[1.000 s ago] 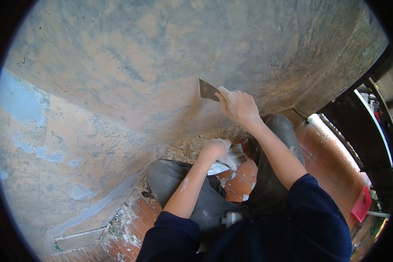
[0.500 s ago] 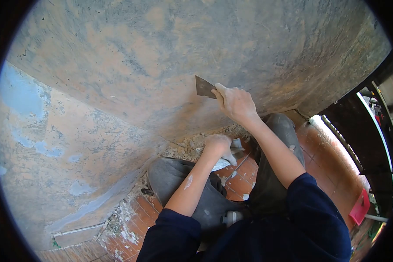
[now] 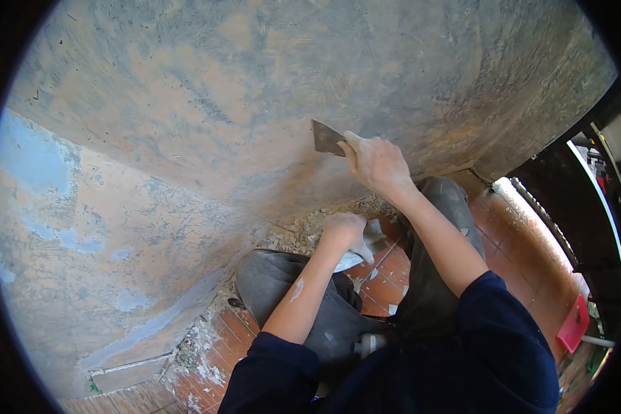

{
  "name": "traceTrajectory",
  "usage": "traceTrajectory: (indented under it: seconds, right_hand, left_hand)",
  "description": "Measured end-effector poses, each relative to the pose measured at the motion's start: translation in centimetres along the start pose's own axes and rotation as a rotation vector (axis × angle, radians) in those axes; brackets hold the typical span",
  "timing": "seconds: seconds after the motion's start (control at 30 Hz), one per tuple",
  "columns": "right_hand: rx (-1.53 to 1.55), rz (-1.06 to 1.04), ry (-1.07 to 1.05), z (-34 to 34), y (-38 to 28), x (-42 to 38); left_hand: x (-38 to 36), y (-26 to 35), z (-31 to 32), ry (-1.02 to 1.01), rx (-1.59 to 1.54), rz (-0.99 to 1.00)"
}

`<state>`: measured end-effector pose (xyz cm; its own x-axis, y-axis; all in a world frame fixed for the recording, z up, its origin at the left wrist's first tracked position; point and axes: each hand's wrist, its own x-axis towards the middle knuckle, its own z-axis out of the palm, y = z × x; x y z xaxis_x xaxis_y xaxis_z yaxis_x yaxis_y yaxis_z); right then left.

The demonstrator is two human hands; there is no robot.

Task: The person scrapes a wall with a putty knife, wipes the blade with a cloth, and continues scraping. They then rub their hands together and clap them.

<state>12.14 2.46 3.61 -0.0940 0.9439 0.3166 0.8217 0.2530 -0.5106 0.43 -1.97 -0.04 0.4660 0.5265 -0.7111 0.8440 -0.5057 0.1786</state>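
My right hand [image 3: 381, 165] is closed around a scraper [image 3: 328, 139] with a wide, flat, dull metal blade. The blade points up and left, close over the patchy grey-and-tan wall [image 3: 255, 76]. Lower down, between my knees, my left hand [image 3: 346, 231] is closed on a whitish thing with a smooth, pale surface [image 3: 350, 261]. Part of it shows below the fingers and part to their right; the hand hides the rest, and I cannot tell what it is. White dust coats both hands, and a white smear marks my left forearm.
Scraped flakes [image 3: 293, 234] lie along the wall's foot and on the red tiled floor [image 3: 238, 338]. A second wall with blue paint patches [image 3: 34, 155] meets the first at the left. To the right are a pink dustpan [image 3: 573, 324] and a dark panel [image 3: 566, 207].
The view has shifted slightly. The scraper and my right hand sit a touch further right in view; my left hand keeps almost the same place. Both grips are unchanged.
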Motion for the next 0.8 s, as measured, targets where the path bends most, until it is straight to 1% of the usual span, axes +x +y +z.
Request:
traceTrajectory:
  seconds: [0.1,0.17,0.2,0.27,0.33,0.37,0.4,0.47,0.53,0.63,0.67,0.8]
  right_hand:
    - [-0.001,0.01,-0.016,-0.1,0.0,-0.4]
    - [0.004,0.015,-0.019,-0.2,0.1,-0.3]
    - [0.01,0.026,-0.022,-0.4,0.2,-0.4]
    - [0.007,0.031,-0.029,-0.4,0.2,-0.1]
    - [0.006,-0.026,-0.013,-0.3,-0.9,0.3]
    - [0.008,-0.018,-0.015,-0.1,-0.6,0.0]
    - [0.019,-0.019,-0.004,0.0,-0.5,-0.1]
    - [0.036,-0.025,0.012,-0.1,-0.1,-0.1]
    - [0.019,0.038,-0.062,-0.8,0.4,-0.2]
    - [0.035,-0.032,-0.014,0.2,-0.7,0.4]
    - [0.038,-0.024,-0.016,0.1,-0.6,0.1]
    - [0.03,0.019,-0.034,-0.5,0.0,-0.2]
  left_hand:
    - [0.9,0.6,0.3,-0.035,-0.02,-0.046]
    - [1.0,-0.4,1.5,-0.034,0.029,0.032]
    - [0.5,-0.6,0.9,-0.032,0.031,0.026]
    - [0.0,-0.4,0.1,0.051,0.002,-0.042]
    - [0.2,1.0,-0.7,0.035,-0.01,-0.058]
    - [0.3,1.4,-0.9,0.02,-0.013,-0.082]
    - [0.4,1.1,-0.4,0.016,-0.005,-0.084]
    - [0.3,-0.1,0.7,0.027,0.019,-0.024]
    - [-0.4,-0.6,-0.3,0.022,0.025,-0.046]
    - [0.0,0.8,-1.2,-0.004,-0.014,-0.038]
    - [0.1,1.2,-1.2,-0.021,-0.049,-0.026]
    - [0.5,-0.4,0.0,-0.038,0.007,-0.038]
